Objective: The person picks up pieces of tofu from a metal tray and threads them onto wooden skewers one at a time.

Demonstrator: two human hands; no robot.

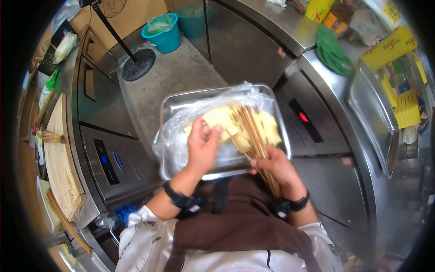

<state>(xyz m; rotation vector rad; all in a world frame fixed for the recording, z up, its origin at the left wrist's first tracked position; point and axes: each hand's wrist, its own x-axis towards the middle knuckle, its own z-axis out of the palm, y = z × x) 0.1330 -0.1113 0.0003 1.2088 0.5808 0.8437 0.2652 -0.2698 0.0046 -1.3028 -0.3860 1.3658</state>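
My left hand (pixel 202 147) pinches a thin, pale yellow flat piece of food (pixel 217 116) between thumb and fingers. My right hand (pixel 282 172) is wrapped round a bundle of bamboo skewers (pixel 254 131) slanting up and to the left. One skewer (pixel 239 146) stands apart from the bundle, its upper end at the piece in my left hand. Below both hands is a steel tray (pixel 226 173) holding more yellow pieces (pixel 269 127), partly hidden by the skewers. A crumpled clear plastic bag (pixel 174 122) spreads over the tray's left and far sides.
Steel refrigerated counters stand on both sides. A wooden board (pixel 61 158) and loose skewers (pixel 65 217) lie on the left. At right are an inclined steel tray (pixel 374 113), a green cloth (pixel 333 50) and yellow packaging (pixel 389 47). A teal bucket (pixel 165 38) and round stand base (pixel 138 65) occupy the floor ahead.
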